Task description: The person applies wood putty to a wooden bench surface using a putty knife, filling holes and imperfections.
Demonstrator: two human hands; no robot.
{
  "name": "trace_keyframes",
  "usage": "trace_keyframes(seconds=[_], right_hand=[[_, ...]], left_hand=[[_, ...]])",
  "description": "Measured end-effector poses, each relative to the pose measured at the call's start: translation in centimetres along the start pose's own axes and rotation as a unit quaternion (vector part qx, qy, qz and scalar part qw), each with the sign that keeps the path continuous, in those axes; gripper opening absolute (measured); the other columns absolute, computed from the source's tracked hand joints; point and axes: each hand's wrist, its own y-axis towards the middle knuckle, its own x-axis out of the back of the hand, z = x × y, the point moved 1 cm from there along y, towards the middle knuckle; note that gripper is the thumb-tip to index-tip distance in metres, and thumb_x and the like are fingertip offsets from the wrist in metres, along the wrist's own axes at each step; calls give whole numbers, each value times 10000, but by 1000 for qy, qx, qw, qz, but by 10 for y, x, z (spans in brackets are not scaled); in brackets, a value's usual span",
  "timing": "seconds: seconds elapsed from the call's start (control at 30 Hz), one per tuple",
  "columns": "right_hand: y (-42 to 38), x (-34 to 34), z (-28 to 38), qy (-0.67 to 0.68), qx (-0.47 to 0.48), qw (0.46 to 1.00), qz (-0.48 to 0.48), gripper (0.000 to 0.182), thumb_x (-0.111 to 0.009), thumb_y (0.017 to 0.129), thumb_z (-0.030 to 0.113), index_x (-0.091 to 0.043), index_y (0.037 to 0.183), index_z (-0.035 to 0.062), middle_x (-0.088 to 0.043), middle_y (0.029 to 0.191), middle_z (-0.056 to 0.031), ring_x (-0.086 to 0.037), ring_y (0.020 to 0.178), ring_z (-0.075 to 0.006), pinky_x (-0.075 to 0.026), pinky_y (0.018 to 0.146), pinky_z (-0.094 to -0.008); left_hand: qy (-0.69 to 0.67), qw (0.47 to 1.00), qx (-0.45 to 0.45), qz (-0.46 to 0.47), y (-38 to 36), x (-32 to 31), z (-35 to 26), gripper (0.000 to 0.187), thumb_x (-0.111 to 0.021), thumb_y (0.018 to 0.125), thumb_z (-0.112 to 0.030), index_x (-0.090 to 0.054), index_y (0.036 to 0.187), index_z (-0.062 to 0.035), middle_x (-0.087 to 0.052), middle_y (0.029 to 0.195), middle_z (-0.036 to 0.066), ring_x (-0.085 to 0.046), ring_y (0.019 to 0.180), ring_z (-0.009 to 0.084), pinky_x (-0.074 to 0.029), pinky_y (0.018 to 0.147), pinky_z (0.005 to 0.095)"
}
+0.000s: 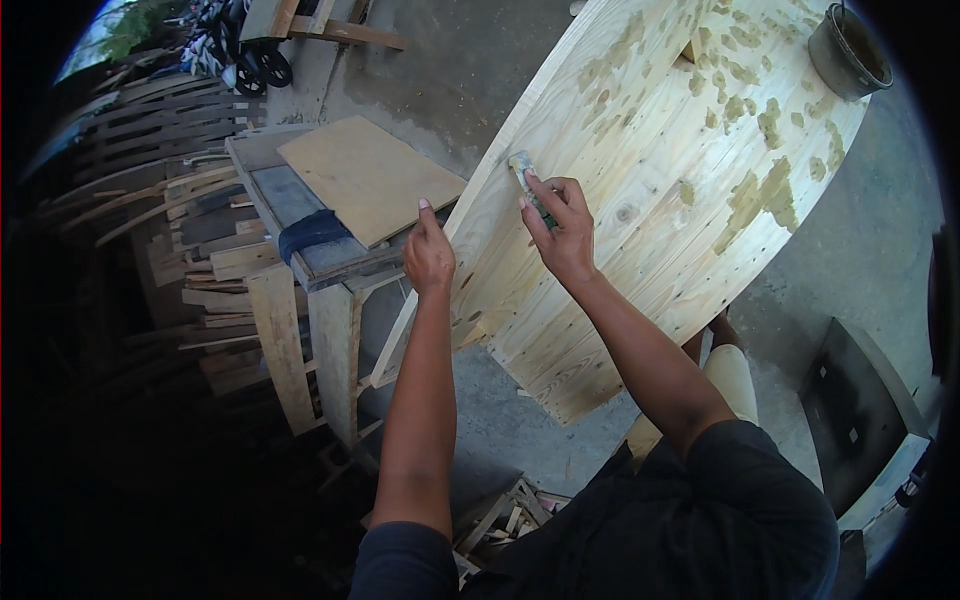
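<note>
A large pale wooden panel (620, 215) of joined planks slants across the view, with brownish filler patches on its upper right part. My right hand (568, 230) is over the panel near its left edge, fingers closed on a small putty knife (521, 165) smeared with filler; the thumb and fingers cover much of it. At the panel's left edge, my left hand (430, 255) is curled with its thumb pointing up. Its other fingers are mostly hidden, and it appears to grip the edge.
A dark bucket (850, 55) stands on the panel's upper right corner. To the left, a plywood sheet (370, 175) and a dark blue cloth (312, 232) lie on a worn table. Stacked timber (215, 265) fills the left side; a black board (860, 410) leans at right.
</note>
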Motion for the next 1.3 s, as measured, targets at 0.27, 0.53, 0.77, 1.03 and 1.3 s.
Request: trace_keyframes(seconds=[0.27, 0.53, 0.77, 1.03, 1.3], right_hand=[[-8, 4, -5, 9, 0, 1000, 16, 365, -666, 790, 69, -613, 1150, 92, -490, 853, -96, -537, 682, -191, -455, 602, -286], [-10, 1, -12, -10, 34, 999, 32, 358, -666, 792, 70, -613, 1145, 88, -497, 854, -98, -552, 703, -198, -459, 610, -286], [8, -2, -24, -27, 92, 995, 2, 350, -660, 796, 79, -620, 1142, 108, -509, 924, -104, -573, 740, -207, -479, 628, -301], [5, 10, -13, -44, 88, 995, 14, 354, -653, 789, 83, -630, 1135, 154, -518, 917, -105, -573, 744, -228, -490, 611, -314], [3, 24, -14, -35, 53, 997, 52, 372, -653, 784, 84, -628, 1142, 182, -506, 885, -92, -573, 688, -221, -493, 561, -316]], left_hand=[[7, 1000, -18, -16, 2, -2, 2, 742, -221, 895, -610, -672, 968, -24, -649, 989, 175, -554, 1005, 389, -389, 909, 446], [12, 999, -21, -29, 0, -2, 1, 742, -214, 902, -597, -672, 921, -14, -645, 974, 189, -553, 995, 391, -389, 906, 442], [9, 998, -30, -48, 3, -6, 6, 744, -213, 902, -596, -672, 919, -11, -640, 969, 204, -552, 984, 399, -386, 905, 451], [10, 1000, -17, -21, 2, -3, 2, 732, -219, 902, -593, -671, 982, -21, -635, 1008, 204, -545, 1018, 395, -384, 915, 453], [11, 1000, -7, 7, 2, 0, 4, 715, -240, 895, -595, -650, 1047, -29, -620, 1039, 219, -529, 1048, 406, -378, 929, 450]])
